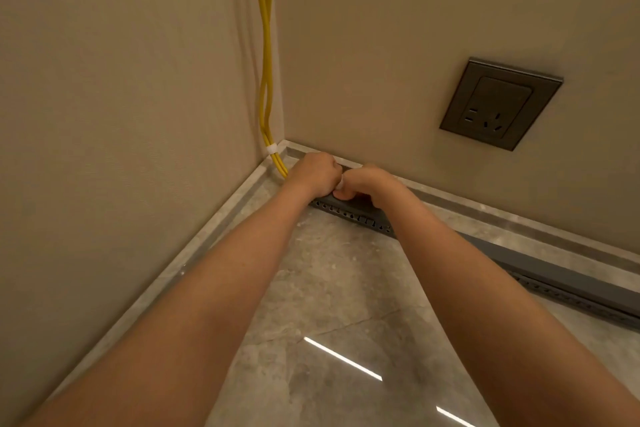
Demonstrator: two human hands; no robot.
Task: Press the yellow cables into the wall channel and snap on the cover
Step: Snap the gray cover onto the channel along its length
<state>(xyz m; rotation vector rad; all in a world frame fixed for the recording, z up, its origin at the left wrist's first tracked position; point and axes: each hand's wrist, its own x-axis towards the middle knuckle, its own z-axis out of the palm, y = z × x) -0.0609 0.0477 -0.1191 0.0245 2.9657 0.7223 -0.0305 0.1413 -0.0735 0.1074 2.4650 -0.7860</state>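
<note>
Leftmost, two yellow cables [266,45] hang down the wall corner, bound by a white tie [271,149], and disappear behind the left hand [316,174]; that hand is curled into a fist at the channel's corner end, though what it grips cannot be told; touching it, the right hand [370,185] presses curled fingers on the dark channel [356,215]; rightward the grey cover [554,269] lies along the skirting; a socket [500,103] sits on the wall above.
</note>
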